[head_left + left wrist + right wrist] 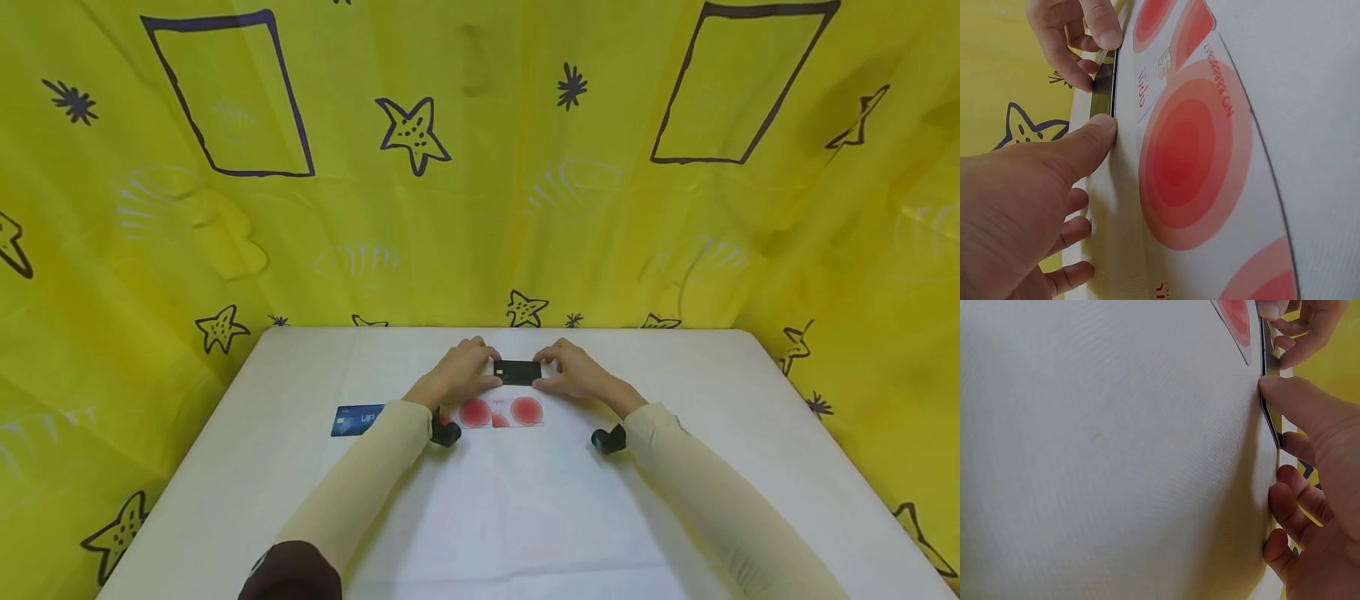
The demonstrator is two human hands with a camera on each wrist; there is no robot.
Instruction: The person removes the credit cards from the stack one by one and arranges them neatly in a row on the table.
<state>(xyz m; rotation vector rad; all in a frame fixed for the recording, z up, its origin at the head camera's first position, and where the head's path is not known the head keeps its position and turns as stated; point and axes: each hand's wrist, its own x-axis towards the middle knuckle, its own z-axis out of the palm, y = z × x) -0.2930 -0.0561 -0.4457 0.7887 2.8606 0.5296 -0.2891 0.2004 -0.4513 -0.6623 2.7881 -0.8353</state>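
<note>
A small black bank card (517, 372) with a chip lies near the far side of the white table, between both hands. My left hand (463, 372) pinches its left end with thumb and fingers. At the right end, my right hand (572, 372) pinches it the same way. Seen from the left wrist, the black card (1105, 87) shows nearly edge-on, with a shiny surface between the thumbs. Just nearer than it lie white cards (510, 414) printed with red circles, their left part hidden by the left wrist. The left sleeve partly covers a blue VIP card (352, 419).
The white-covered table (525, 517) ends at a yellow curtain (480, 208) patterned with starfish, which hangs behind and at both sides. A black wrist camera (446, 432) sits under the left wrist and another black wrist camera (608, 439) under the right.
</note>
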